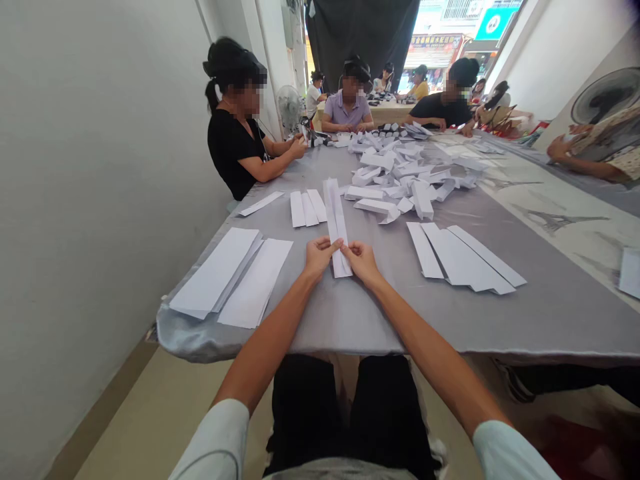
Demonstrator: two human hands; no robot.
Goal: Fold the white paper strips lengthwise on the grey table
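Observation:
Between my two hands is a long, narrow white folded paper box [337, 217], its far end pointing away from me over the table. My left hand [320, 257] grips its left edge, thumb on top and fingers curled at the side. On the opposite edge, my right hand [361, 260] pinches it in the same way, and the two thumbs nearly meet. A seam runs along the middle of the box. Left of my hands lie flat white paper sheets [217, 267] in stacks, and to the right is another fanned stack [463, 257].
A heap of folded white paper boxes [395, 167] covers the table's middle. Smaller flat pieces [306, 208] lie just beyond my left hand. A person in black [235, 143] sits at the left side, and others sit around the grey-covered table [360, 320]. A wall stands at left.

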